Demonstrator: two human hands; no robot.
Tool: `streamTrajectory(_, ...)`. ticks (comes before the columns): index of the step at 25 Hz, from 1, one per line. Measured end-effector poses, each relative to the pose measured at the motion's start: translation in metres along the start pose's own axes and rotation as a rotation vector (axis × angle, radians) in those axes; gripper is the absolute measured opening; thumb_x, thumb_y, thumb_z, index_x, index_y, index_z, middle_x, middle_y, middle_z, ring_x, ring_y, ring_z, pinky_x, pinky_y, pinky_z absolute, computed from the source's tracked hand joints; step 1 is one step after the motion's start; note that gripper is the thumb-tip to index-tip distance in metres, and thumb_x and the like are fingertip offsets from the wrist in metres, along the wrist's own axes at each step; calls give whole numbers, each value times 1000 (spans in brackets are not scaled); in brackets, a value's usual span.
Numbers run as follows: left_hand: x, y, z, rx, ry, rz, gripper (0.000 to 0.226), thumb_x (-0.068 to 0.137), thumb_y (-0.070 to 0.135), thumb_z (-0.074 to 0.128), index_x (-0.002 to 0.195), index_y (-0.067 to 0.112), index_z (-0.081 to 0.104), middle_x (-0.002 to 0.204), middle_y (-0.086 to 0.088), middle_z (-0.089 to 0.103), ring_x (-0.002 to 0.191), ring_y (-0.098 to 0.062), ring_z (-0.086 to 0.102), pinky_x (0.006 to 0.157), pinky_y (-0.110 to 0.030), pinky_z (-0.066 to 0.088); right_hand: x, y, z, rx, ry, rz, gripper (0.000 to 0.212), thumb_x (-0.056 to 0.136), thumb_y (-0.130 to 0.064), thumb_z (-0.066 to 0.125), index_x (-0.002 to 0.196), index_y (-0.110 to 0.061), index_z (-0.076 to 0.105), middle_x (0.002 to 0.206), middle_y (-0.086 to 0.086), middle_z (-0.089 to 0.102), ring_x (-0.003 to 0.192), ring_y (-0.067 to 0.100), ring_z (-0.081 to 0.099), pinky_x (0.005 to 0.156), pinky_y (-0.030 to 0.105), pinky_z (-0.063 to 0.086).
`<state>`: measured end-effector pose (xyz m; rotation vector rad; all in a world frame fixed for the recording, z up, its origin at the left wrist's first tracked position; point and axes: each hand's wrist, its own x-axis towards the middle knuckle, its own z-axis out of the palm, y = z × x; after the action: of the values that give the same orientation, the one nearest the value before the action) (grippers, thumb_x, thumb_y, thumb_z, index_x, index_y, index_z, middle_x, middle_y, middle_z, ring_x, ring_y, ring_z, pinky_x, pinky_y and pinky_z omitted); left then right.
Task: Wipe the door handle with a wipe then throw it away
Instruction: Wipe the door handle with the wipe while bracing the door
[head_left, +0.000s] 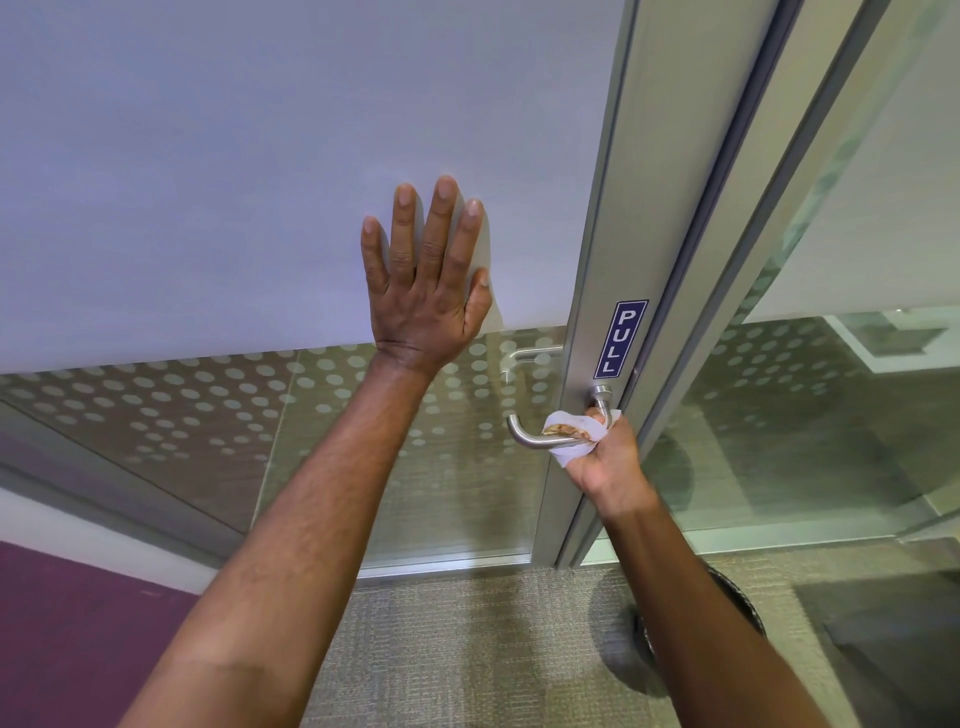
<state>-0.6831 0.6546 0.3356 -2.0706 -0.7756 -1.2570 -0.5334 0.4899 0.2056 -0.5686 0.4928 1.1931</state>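
A silver lever door handle (524, 434) sticks out from the metal door frame, just under a blue PULL sign (621, 339). My right hand (605, 457) is closed around the handle's right part with a white wipe (569, 431) wrapped over it; the wipe shows a brown stain on top. The handle's curved left end is bare. My left hand (428, 280) lies flat on the frosted glass door panel (208, 182), fingers spread and pointing up, holding nothing.
A dark round waste bin (737, 603) stands on the carpet below my right forearm, mostly hidden by it. A clear glass wall (831, 415) runs to the right of the door frame. A purple wall section (67, 639) sits at the lower left.
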Motion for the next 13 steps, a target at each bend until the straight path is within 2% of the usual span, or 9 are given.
streamTrajectory(3,0,-1,0,0,-3,13,60,102,38,45,155,16,28,161,-10,24,151,-36,10,123,-57,6,-16,6,-2,-107,-98,-118,44,98,-46,31,64,-19,40,57,2,39,58,22,43,70,36,46)
streamTrajectory(5,-1,-1,-1,-3,-10,12,61,102,38,44,156,17,27,161,-10,23,150,-37,11,122,-57,6,-27,6,-8,-392,-47,-212,45,95,-41,28,69,-14,53,63,8,57,66,25,53,76,42,46)
streamTrajectory(7,-1,-1,-1,-6,-21,16,61,102,39,43,156,17,27,161,-9,23,149,-38,13,122,-57,6,-34,3,-21,-661,36,-252,47,96,-40,30,86,-11,65,71,8,67,70,24,59,72,37,48)
streamTrajectory(8,-1,-1,-2,-1,-25,18,60,102,39,43,156,17,27,161,-9,23,149,-39,15,122,-57,7,-39,1,-26,-778,54,-279,39,96,-34,34,89,-12,65,74,6,68,71,23,61,68,34,50)
streamTrajectory(10,-1,-1,-3,-1,-30,16,60,102,39,44,156,17,28,161,-9,23,148,-40,19,123,-59,9,-51,-4,-36,-1007,73,-342,23,98,-19,42,89,-12,63,78,3,70,75,21,63,65,31,52)
streamTrajectory(11,0,-1,-3,-5,-31,15,60,102,39,44,156,17,28,161,-10,23,147,-40,21,123,-59,10,-57,-9,-38,-1118,88,-387,21,100,-14,46,87,-12,63,74,-2,71,72,19,63,64,30,51)
streamTrajectory(13,0,-1,-4,-10,-36,13,60,102,39,44,155,16,29,161,-10,25,147,-40,22,122,-60,13,-64,-27,-42,-1279,121,-508,22,103,-15,54,84,-10,65,66,-5,68,67,18,59,62,28,47)
